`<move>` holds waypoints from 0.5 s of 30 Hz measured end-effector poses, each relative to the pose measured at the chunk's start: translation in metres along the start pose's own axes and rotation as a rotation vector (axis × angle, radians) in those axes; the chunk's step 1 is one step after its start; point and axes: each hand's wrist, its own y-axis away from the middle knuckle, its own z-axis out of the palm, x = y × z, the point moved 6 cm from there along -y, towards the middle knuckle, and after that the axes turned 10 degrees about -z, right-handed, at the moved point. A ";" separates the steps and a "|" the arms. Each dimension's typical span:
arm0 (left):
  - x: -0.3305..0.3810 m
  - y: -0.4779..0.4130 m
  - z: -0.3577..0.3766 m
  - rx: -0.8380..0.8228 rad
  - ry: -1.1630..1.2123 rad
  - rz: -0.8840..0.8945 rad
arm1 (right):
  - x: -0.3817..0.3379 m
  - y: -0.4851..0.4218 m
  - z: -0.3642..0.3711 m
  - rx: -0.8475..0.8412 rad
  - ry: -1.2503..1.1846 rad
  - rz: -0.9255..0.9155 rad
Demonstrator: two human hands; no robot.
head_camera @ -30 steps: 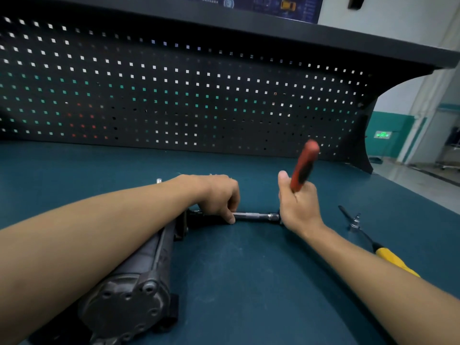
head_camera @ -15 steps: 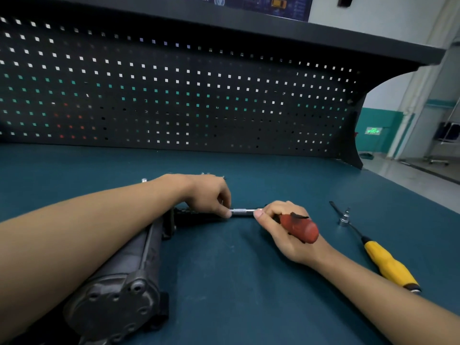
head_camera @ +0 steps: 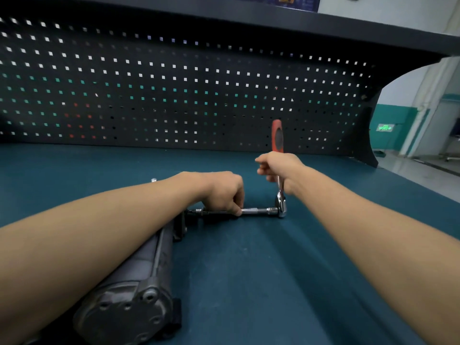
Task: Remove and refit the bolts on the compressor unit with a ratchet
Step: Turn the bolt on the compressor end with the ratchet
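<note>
Ratchet (head_camera: 277,155) handle upright, ext. horizontal

Workshop or training bay. Teal-matted desk (head_camera: 249,282) backed by a black perforated tool panel (head_camera: 199,95) under a dark overhead shelf (head_camera: 249,18). On the desk: ratchet (head_camera: 277,138) and dark cast-metal compressor unit (head_camera: 139,282). Beyond, at right: wall (head_camera: 395,113) with teal lower band, lit green exit sign (head_camera: 385,127), bare floor (head_camera: 423,165)

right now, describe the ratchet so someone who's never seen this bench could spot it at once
From the black pegboard, drop to the teal bench top and the right hand above it. The ratchet stands upright in that hand, chrome head on a horizontal extension bar. Only it has a red handle.
</note>
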 end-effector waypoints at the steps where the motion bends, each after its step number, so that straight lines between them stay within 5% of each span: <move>1: 0.000 0.000 0.000 0.002 0.000 0.009 | 0.003 -0.004 0.004 0.003 -0.027 0.027; 9: -0.003 -0.004 0.001 0.005 -0.005 0.014 | 0.034 -0.021 0.015 0.101 0.077 0.078; 15: -0.008 -0.005 0.002 -0.005 0.040 -0.008 | 0.025 -0.009 0.006 0.226 0.166 -0.095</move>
